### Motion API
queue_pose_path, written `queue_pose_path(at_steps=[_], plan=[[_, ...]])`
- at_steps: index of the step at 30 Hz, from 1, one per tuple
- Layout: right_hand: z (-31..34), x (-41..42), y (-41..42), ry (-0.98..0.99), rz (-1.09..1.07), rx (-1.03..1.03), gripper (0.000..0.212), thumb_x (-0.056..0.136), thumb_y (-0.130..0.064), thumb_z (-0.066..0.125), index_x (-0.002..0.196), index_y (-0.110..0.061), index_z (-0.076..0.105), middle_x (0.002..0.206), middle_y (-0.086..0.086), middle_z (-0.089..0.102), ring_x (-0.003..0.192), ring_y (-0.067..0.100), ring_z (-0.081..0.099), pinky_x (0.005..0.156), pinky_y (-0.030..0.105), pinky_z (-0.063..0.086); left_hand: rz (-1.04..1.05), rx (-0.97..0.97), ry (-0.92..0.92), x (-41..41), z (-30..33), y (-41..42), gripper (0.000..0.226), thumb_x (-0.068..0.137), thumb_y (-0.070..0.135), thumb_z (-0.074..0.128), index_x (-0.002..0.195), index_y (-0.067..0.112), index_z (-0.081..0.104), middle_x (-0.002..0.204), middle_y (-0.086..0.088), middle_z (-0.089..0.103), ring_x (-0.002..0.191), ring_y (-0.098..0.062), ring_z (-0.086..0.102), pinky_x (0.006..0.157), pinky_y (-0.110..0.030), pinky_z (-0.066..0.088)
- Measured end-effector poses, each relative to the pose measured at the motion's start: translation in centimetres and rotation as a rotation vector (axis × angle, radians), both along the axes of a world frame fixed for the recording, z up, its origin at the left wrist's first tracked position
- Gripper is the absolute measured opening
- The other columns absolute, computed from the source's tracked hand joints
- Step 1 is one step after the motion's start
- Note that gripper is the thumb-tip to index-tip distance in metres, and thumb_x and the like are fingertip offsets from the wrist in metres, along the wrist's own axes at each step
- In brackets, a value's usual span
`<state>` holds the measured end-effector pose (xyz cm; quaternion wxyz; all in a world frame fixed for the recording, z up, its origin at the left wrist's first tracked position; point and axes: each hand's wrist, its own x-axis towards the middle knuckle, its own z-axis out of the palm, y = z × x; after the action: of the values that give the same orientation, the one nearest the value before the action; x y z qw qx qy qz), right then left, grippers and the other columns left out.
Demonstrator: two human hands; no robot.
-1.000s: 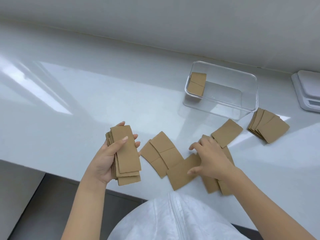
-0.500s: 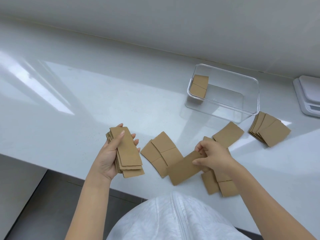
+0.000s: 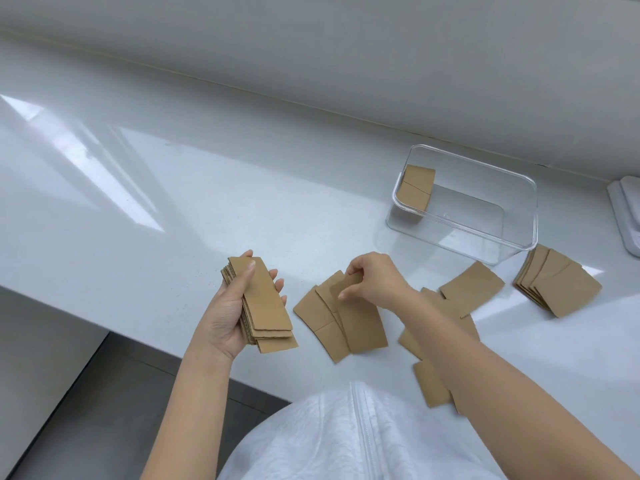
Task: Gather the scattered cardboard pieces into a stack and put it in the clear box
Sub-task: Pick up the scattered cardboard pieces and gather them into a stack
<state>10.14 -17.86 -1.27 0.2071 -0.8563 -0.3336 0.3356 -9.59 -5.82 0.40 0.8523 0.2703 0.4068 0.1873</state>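
My left hand (image 3: 230,310) grips a stack of brown cardboard pieces (image 3: 265,306) above the counter's front edge. My right hand (image 3: 372,280) pinches the top end of one cardboard piece (image 3: 362,323), lifted over two pieces (image 3: 317,311) lying flat on the counter. More loose pieces (image 3: 471,289) lie partly under my right forearm. A fanned pile (image 3: 557,285) rests to the right of the clear box (image 3: 498,237). The box stands at the back right with a small stack (image 3: 415,187) leaning in its left end.
The white counter (image 3: 173,209) meets a white wall at the back. A white scale (image 3: 627,216) sits at the far right edge. The counter's front edge runs just below my left hand, with dark floor beneath.
My right hand has picked one piece off the right-hand scatter and carried it left, over the two flat pieces, toward the stack in my left hand. The left hand has barely moved.
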Motion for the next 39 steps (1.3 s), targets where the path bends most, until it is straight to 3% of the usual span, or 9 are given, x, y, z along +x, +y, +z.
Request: queue_pose_path(at_steps=[5, 11, 13, 18, 22, 27, 32, 35, 39], plan=[[-1.4, -2.1, 0.8, -0.159, 0.0, -0.17, 0.045, 0.08, -0.033, 0.071, 0.113, -0.009, 0.051, 0.117, 0.013, 0.046, 0.111, 0.031, 0.044, 0.088, 0.037, 0.045, 0.016, 0.01, 0.004, -0.2, -0.1, 0.3, 0.033, 0.083, 0.026, 0.062, 0.115, 0.032, 0.06, 0.103, -0.012, 0.067, 0.076, -0.021, 0.071, 0.066, -0.038, 0.059], [-1.4, -2.9, 1.3, -0.13, -0.002, -0.128, 0.023, 0.087, -0.009, 0.059, 0.099, -0.009, 0.039, 0.096, 0.01, 0.047, 0.089, 0.027, 0.049, 0.069, 0.031, 0.037, 0.02, 0.02, 0.003, -0.1, -0.1, 0.3, 0.035, 0.086, 0.024, 0.06, 0.12, 0.031, 0.058, 0.105, -0.012, 0.066, 0.078, -0.021, 0.07, 0.069, -0.039, 0.059], [-1.3, -2.5, 1.1, -0.097, -0.052, -0.102, 0.025, 0.087, -0.006, 0.059, 0.095, -0.012, 0.035, 0.095, 0.007, 0.047, 0.083, 0.024, 0.045, 0.062, 0.028, 0.035, 0.026, 0.026, 0.001, -0.1, 0.0, 0.5, 0.036, 0.086, 0.024, 0.06, 0.121, 0.031, 0.057, 0.106, -0.013, 0.066, 0.079, -0.022, 0.07, 0.07, -0.039, 0.059], [-0.7, -1.4, 0.8, 0.067, -0.181, -0.038, 0.035, 0.084, -0.012, 0.067, 0.104, -0.013, 0.039, 0.102, 0.003, 0.043, 0.09, 0.022, 0.045, 0.071, 0.029, 0.037, 0.044, 0.033, 0.0, -0.3, 0.1, 1.0, 0.034, 0.087, 0.023, 0.06, 0.12, 0.031, 0.058, 0.105, -0.012, 0.066, 0.078, -0.021, 0.07, 0.069, -0.039, 0.059], [0.6, -0.3, 0.8, 0.165, -0.233, 0.023, 0.039, 0.081, -0.014, 0.07, 0.113, -0.014, 0.047, 0.105, 0.004, 0.044, 0.085, 0.018, 0.047, 0.063, 0.025, 0.041, 0.055, 0.03, 0.002, -0.6, 0.0, 1.2, 0.034, 0.086, 0.023, 0.06, 0.119, 0.031, 0.058, 0.105, -0.012, 0.065, 0.081, -0.022, 0.067, 0.069, -0.038, 0.059], [1.4, -0.3, 1.3, 0.212, -0.263, 0.075, 0.048, 0.08, -0.015, 0.072, 0.124, -0.015, 0.054, 0.129, 0.005, 0.046, 0.12, 0.024, 0.047, 0.091, 0.03, 0.043, 0.076, 0.036, 0.003, -1.1, 0.0, 1.5, 0.032, 0.086, 0.023, 0.06, 0.116, 0.031, 0.058, 0.106, -0.012, 0.065, 0.083, -0.022, 0.068, 0.071, -0.039, 0.059], [0.5, -2.6, 2.0, 0.25, -0.253, 0.091, 0.029, 0.071, -0.017, 0.08, 0.094, -0.018, 0.063, 0.107, 0.004, 0.058, 0.092, 0.019, 0.057, 0.068, 0.027, 0.046, 0.093, 0.042, 0.009, -1.5, -0.1, 1.5, 0.03, 0.086, 0.024, 0.06, 0.115, 0.032, 0.059, 0.105, -0.012, 0.066, 0.079, -0.021, 0.07, 0.072, -0.04, 0.058], [-0.3, -3.8, 2.4, 0.18, -0.202, 0.093, 0.027, 0.069, -0.019, 0.082, 0.086, -0.015, 0.061, 0.098, 0.003, 0.059, 0.09, 0.02, 0.058, 0.067, 0.026, 0.048, 0.099, 0.036, 0.007, -1.8, -0.2, 1.5, 0.03, 0.085, 0.024, 0.06, 0.114, 0.032, 0.059, 0.105, -0.011, 0.066, 0.077, -0.02, 0.07, 0.073, -0.041, 0.058], [-1.6, -5.3, 2.5, -0.264, -0.101, -0.146, 0.041, 0.077, -0.039, 0.072, 0.105, -0.013, 0.057, 0.114, 0.008, 0.045, 0.11, 0.028, 0.041, 0.086, 0.033, 0.039, 0.106, 0.033, 0.012, -2.1, -0.4, 1.4, 0.029, 0.087, 0.023, 0.059, 0.114, 0.032, 0.059, 0.105, -0.011, 0.066, 0.078, -0.021, 0.07, 0.072, -0.04, 0.059]])
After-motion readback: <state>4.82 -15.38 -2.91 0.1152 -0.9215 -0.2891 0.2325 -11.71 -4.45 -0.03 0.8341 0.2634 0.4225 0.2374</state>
